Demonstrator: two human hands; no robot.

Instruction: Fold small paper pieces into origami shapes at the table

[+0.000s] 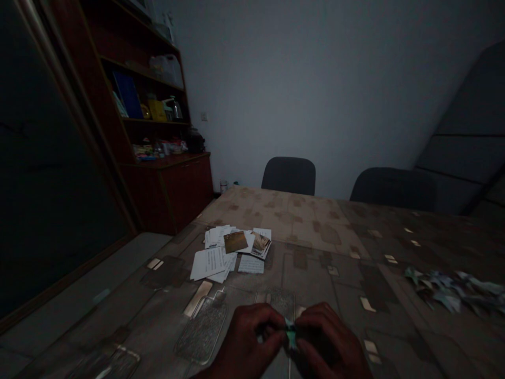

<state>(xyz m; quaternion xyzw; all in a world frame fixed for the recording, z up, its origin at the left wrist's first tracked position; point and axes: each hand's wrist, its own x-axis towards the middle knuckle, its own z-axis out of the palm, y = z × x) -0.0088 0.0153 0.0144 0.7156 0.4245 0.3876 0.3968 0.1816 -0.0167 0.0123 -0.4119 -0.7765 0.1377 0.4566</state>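
Low in the middle of the view, my left hand (pixel 256 334) pinches one side of a small greenish piece (pixel 291 337) that looks like folded or crumpled paper. My right hand (pixel 329 337) grips its other side, thumb and fingers closed. Only a narrow strip of the piece shows between my fingertips, with a dark band across it; dim light hides its exact kind. Both hands are over the near part of the patterned tablecloth (pixel 315 284).
Beyond my left hand lies a loose pile of printed cards (pixel 209 263), some with pictures. A heap of crumpled paper-like pieces (pixel 450 295) is at the right. Two chairs (pixel 289 173) stand at the far edge. A wooden shelf cabinet (pixel 173 181) stands at the back left.
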